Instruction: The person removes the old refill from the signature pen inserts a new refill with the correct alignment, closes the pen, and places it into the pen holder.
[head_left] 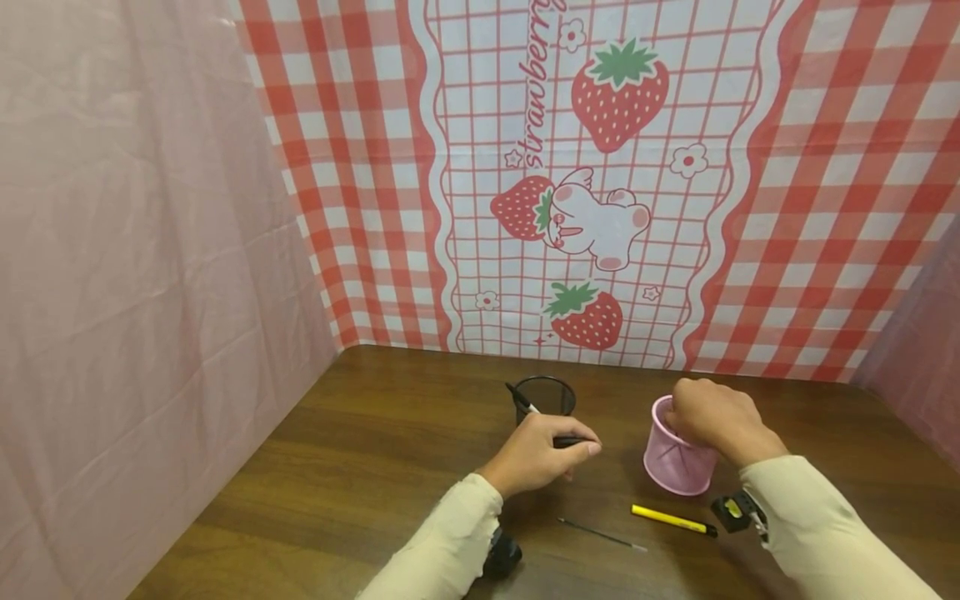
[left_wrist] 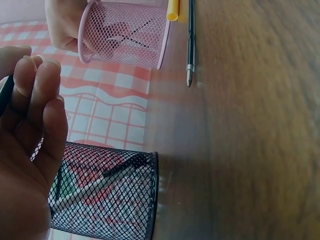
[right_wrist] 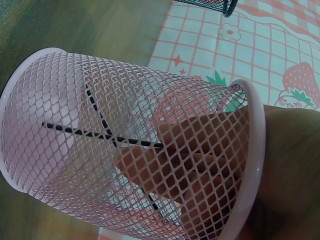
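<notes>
My left hand (head_left: 542, 454) pinches a black pen (head_left: 572, 442) between thumb and fingers, in front of the black mesh cup (left_wrist: 107, 200). In that cup leans a black-and-white pen (left_wrist: 85, 195). My right hand (head_left: 716, 421) reaches down through the rim of the pink mesh cup (head_left: 678, 467). Through the mesh in the right wrist view, its curled fingers (right_wrist: 145, 167) pinch one end of a thin black refill (right_wrist: 75, 131). Another thin black stick (right_wrist: 97, 107) crosses it inside the cup.
Nearer me on the wooden table (head_left: 300, 467) lie a yellow pen (head_left: 667, 518) with a black end and a thin dark refill (head_left: 600, 533). A red-and-white checked strawberry cloth (head_left: 375, 167) hangs behind the table, and a pale pink cloth (head_left: 150, 292) hangs at the left.
</notes>
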